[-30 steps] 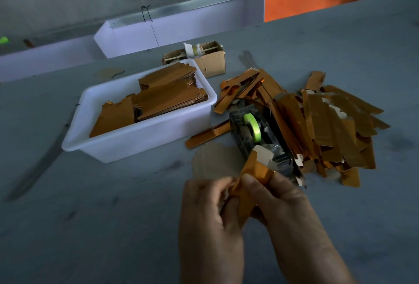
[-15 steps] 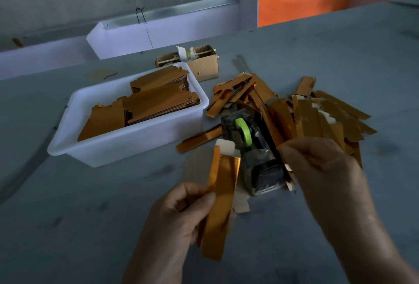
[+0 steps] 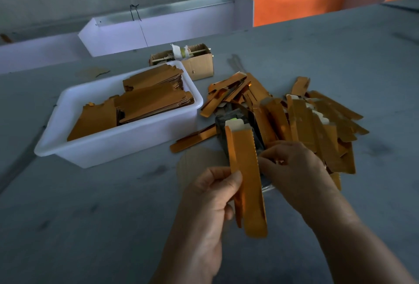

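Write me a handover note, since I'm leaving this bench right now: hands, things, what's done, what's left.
Left hand grips the gold sleeve upright.
Right hand, fingers curled, is at the sleeve's right edge; any pinch unclear.
Tape dispenser stands just behind.
Done: a pile of sleeves lies to the right.
Left: likely finish this sleeve, then the flat blanks in the white tub.

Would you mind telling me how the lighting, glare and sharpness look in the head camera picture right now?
Head view: the light is dim and cool overall, and the white tub is the brightest area. Head view: glare patches sit on the gold strip pinched by the left hand. Head view: the right hand looks slightly soft.
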The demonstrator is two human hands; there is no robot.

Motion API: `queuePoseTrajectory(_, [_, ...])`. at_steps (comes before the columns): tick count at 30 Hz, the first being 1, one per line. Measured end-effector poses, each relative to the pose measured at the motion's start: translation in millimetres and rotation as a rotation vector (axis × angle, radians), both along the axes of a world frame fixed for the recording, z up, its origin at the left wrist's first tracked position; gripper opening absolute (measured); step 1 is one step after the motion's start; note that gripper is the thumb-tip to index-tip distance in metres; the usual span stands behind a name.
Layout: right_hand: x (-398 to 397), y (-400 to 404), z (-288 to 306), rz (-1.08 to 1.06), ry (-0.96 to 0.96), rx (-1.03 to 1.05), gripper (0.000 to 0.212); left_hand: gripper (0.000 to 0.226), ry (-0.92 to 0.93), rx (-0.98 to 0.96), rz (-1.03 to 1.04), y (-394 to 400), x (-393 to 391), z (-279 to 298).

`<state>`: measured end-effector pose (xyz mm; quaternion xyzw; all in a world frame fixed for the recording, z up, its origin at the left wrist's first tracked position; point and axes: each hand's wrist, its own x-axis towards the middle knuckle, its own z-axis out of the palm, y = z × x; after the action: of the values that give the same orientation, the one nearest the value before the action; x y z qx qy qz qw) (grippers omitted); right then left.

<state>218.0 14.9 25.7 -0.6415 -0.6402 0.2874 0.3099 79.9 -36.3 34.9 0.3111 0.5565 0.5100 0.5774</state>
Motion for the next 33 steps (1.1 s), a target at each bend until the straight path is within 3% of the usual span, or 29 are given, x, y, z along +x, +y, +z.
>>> queuePoseTrajectory(4, [-3,1,2,-0.007,0.088,-0.007,0.012,0.015,0.004,0.003,0.011,5,5,-3])
queuePoseTrajectory(8, [-8,-7,-1,-0.102,0.579,-0.102,0.01,0.011,0.038,0.033,0.003,5,5,-6])
queuePoseTrajectory(9, [-7,-10,-1,-0.125,0.611,-0.087,0.01,0.011,0.04,0.034,0.004,4,5,-7])
queuePoseTrajectory(15, [-3,-24,-6,-0.151,0.155,0.071,0.016,0.012,-0.008,0.022,0.011,4,3,-6])
queuePoseTrajectory(21, [-7,-27,-13,-0.144,0.08,0.121,0.024,0.01,0.015,0.062,0.0,3,4,-5])
queuePoseTrajectory(28, [-11,-30,-23,-0.169,0.099,0.205,0.025,0.007,0.17,0.081,-0.063,10,9,-1])
queuePoseTrajectory(30, [-11,-31,-23,-0.156,-0.002,0.24,0.016,0.009,0.22,0.084,-0.079,10,9,-1])
queuePoseTrajectory(33, [-12,-31,-21,-0.147,-0.306,0.285,0.005,0.01,0.262,0.086,-0.073,10,10,0])
